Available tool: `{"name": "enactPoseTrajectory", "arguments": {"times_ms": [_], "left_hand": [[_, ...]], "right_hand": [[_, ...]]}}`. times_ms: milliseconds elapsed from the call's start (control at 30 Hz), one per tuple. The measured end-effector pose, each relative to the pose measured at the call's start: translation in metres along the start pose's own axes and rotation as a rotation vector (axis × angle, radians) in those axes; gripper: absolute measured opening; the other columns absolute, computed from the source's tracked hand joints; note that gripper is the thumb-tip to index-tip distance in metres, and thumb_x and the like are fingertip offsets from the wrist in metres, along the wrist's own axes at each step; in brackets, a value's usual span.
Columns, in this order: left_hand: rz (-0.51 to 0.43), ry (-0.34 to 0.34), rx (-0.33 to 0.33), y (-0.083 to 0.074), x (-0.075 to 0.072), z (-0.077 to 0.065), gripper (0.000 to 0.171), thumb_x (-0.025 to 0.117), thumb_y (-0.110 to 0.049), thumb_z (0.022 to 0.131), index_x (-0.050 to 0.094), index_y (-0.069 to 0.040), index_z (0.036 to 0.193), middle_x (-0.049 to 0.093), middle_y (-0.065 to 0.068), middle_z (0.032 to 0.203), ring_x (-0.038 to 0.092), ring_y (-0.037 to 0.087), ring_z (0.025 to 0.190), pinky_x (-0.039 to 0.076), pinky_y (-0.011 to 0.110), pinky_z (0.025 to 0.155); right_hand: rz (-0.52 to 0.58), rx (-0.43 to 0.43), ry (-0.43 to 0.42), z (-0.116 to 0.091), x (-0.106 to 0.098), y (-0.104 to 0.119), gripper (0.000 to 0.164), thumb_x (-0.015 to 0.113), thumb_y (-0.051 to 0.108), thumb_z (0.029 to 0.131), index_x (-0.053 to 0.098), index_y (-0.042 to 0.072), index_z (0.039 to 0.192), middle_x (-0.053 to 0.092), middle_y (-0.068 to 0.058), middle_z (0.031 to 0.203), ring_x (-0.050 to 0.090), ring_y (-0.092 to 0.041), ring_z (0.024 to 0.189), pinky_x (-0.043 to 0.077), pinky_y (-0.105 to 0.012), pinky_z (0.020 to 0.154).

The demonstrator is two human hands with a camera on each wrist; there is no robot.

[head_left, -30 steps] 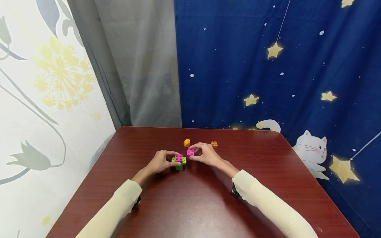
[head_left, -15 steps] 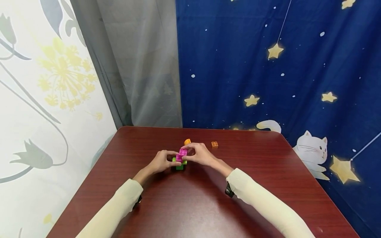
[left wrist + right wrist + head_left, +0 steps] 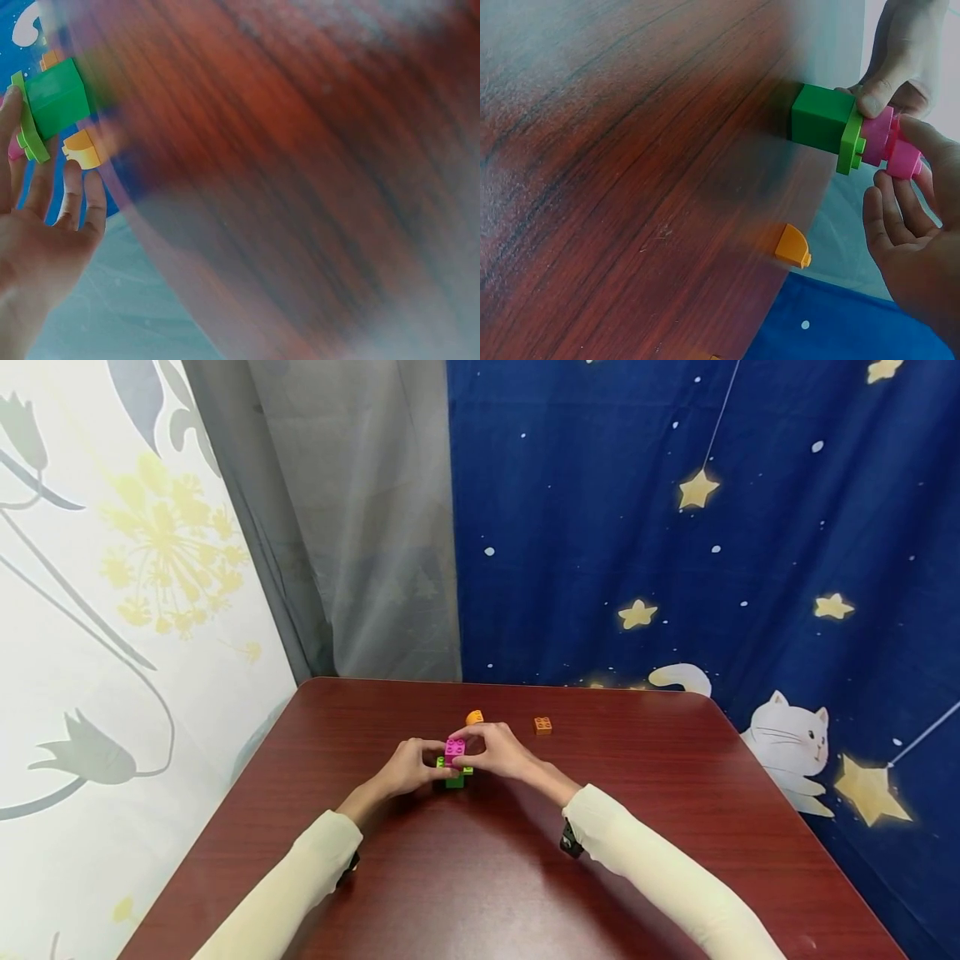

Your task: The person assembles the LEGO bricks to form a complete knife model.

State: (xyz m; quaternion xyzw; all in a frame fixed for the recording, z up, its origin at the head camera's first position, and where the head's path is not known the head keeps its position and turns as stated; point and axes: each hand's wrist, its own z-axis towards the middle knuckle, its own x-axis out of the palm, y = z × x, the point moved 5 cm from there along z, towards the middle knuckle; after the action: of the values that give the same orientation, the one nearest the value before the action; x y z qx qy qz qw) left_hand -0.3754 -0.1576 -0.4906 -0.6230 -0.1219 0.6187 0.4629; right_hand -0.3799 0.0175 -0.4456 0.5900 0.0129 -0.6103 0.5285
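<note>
A small toy-brick stack stands on the table between both hands: a green block [image 3: 821,116] at the bottom, a lime plate [image 3: 850,142] over it, then a lower pink brick [image 3: 875,135]. My left hand [image 3: 407,767] grips this stack near the lower pink brick and lime plate, thumb on the near side. With thumb and fingers my right hand [image 3: 498,752] pinches an upper pink brick [image 3: 904,159], which sits on the lower one. Whether the two pink bricks are fully pressed together, I cannot tell. In the left wrist view the fingers partly cover the pink.
Behind the right hand lies a curved orange brick [image 3: 474,717], partly hidden by it in the head view. A square orange brick [image 3: 543,725] lies farther right on the brown table [image 3: 480,877]. Grey and blue curtains [image 3: 540,527] hang beyond the far edge.
My right hand has moved left with the upper pink brick, from beside the stack to on top of the lower pink brick. The left hand has stayed at the stack.
</note>
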Motion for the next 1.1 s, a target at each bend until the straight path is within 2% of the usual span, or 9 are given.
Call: {"name": "enactPoseTrajectory", "arguments": {"times_ms": [100,267,400,533,667,933,1100], "left_hand": [[0.005,-0.004,0.004,-0.001,0.001,0.001,0.041,0.088,-0.03,0.086,0.077,-0.012,0.121,0.077,0.001,0.11,0.072,0.009,0.093,0.059,0.037,0.089],[0.019,-0.005,-0.004,-0.002,0.002,0.004,0.043,0.088,-0.031,0.085,0.077,-0.011,0.121,0.077,0.0,0.106,0.071,0.008,0.088,0.059,0.034,0.084],[0.016,0.003,-0.024,-0.002,0.004,0.005,0.044,0.088,-0.031,0.086,0.076,-0.01,0.123,0.077,0.0,0.106,0.07,0.008,0.087,0.059,0.033,0.083],[0.013,0.006,-0.035,-0.002,0.005,0.006,0.045,0.088,-0.031,0.085,0.076,-0.01,0.123,0.077,0.001,0.108,0.071,0.009,0.091,0.059,0.033,0.086],[0.025,-0.004,-0.034,-0.002,0.005,0.004,0.043,0.089,-0.033,0.084,0.077,-0.011,0.119,0.078,0.0,0.106,0.071,0.009,0.089,0.059,0.033,0.084],[0.041,-0.01,-0.024,-0.002,0.002,-0.001,0.039,0.089,-0.031,0.085,0.078,-0.011,0.117,0.078,0.0,0.103,0.071,0.011,0.085,0.058,0.031,0.08],[0.056,-0.02,-0.013,-0.002,0.001,-0.002,0.039,0.088,-0.028,0.086,0.078,-0.008,0.117,0.078,0.003,0.104,0.071,0.013,0.086,0.059,0.034,0.081]], "right_hand": [[0.009,0.019,0.013,-0.002,0.0,-0.002,0.037,0.084,0.012,0.089,0.074,0.006,0.124,0.076,-0.009,0.109,0.075,-0.023,0.093,0.06,-0.041,0.082],[0.04,0.044,0.027,-0.003,-0.002,-0.007,0.036,0.084,0.015,0.089,0.075,0.008,0.123,0.077,-0.006,0.109,0.074,-0.013,0.093,0.059,-0.025,0.078],[0.05,0.055,0.032,-0.002,-0.002,-0.011,0.036,0.085,0.016,0.089,0.075,0.009,0.123,0.077,-0.004,0.108,0.073,-0.007,0.092,0.057,-0.021,0.078],[0.053,0.063,0.042,-0.001,-0.001,-0.014,0.037,0.085,0.016,0.089,0.075,0.01,0.124,0.077,-0.003,0.108,0.072,-0.007,0.094,0.057,-0.021,0.081],[0.055,0.043,0.044,-0.001,0.001,-0.014,0.036,0.085,0.015,0.088,0.075,0.009,0.123,0.077,-0.004,0.108,0.073,-0.009,0.096,0.058,-0.025,0.083],[-0.003,0.005,0.041,0.001,0.006,-0.011,0.037,0.086,0.019,0.088,0.075,0.011,0.122,0.077,-0.002,0.108,0.073,-0.018,0.095,0.058,-0.032,0.085],[-0.042,0.023,0.027,-0.001,0.007,-0.01,0.039,0.086,0.025,0.088,0.075,0.014,0.123,0.077,0.002,0.104,0.071,-0.02,0.091,0.058,-0.035,0.083]]}}
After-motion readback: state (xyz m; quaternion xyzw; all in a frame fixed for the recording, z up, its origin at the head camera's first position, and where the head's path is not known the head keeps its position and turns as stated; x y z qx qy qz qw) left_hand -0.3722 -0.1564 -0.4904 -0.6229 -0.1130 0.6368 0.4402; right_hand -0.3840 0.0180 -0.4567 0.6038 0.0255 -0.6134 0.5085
